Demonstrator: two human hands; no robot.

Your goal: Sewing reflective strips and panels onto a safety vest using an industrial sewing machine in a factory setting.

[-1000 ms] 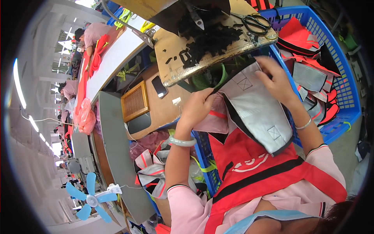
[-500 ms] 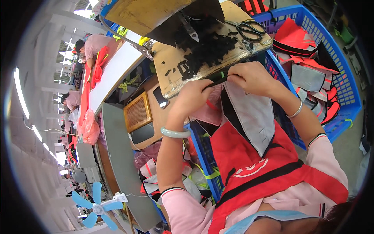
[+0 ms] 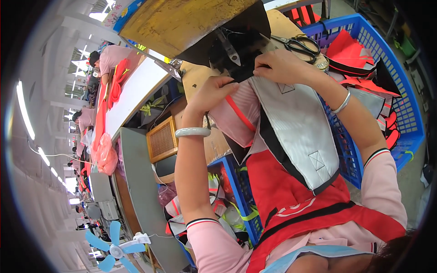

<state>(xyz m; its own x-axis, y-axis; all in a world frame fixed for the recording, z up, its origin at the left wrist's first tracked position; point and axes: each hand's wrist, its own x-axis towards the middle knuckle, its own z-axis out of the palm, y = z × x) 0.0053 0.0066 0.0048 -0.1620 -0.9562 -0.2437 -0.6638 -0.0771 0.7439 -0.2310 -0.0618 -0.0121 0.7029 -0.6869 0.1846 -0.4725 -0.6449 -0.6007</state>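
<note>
My left hand [image 3: 210, 94] and my right hand [image 3: 283, 67] are closed on the black top edge of a sewn fabric piece [image 3: 298, 125]. That piece has a silver-grey panel with stitched crosses, black edging and a pink part with a bright orange stripe. It hangs down over my red apron [image 3: 277, 182]. The held edge is up at a worn yellow machine [image 3: 191, 34], just below its pointed metal part [image 3: 232, 52]. Shadow and my fingers partly hide the black edge there. Black-handled scissors [image 3: 304, 48] lie on the worktable, beyond my right hand.
A blue plastic basket [image 3: 412, 113] of orange and grey pieces stands at right. Another blue crate [image 3: 241, 195] with fabric is at lower left. A wooden framed panel [image 3: 162, 140] sits left of my forearm. Co-workers [image 3: 114, 61] and a blue fan [image 3: 116, 250] are farther left.
Both hands have moved up and forward, carrying the black edge under the machine's pointed part. The silver panel now lies flatter and wider. My arm and the fabric now cover the phone.
</note>
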